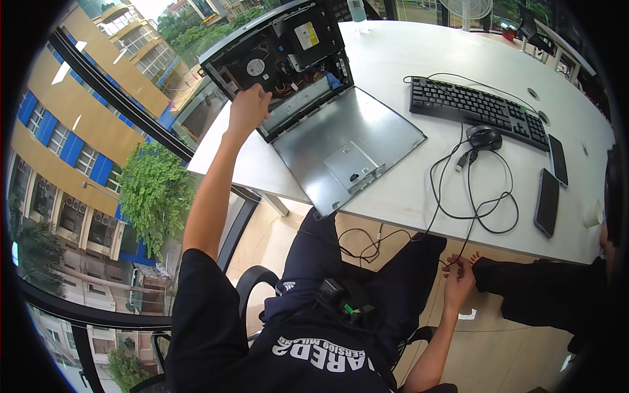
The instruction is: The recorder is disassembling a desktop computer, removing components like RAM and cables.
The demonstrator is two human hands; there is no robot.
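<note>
An opened desktop computer case [288, 108] stands at the far left of the table, its inside showing a round-labelled drive, wires and a silver metal bar. My left hand [250, 110] is at the near left edge of the case, its fingers bent inward over the rim; the fingertips are partly hidden. A flat silver side panel [350, 147] lies on the table against the case, one corner past the front edge. Below the table's edge, my right hand [460, 272] pinches a black cable [466, 242], which runs up onto the tabletop.
On the white table [386, 78] are a black keyboard [478, 108], a mouse [483, 137], a looped cable with a USB plug [462, 160], and two phones [546, 203]. A paper cup [593, 213] stands at the right, near another person's dark-clothed leg [537, 291]. More cables [367, 245] hang below.
</note>
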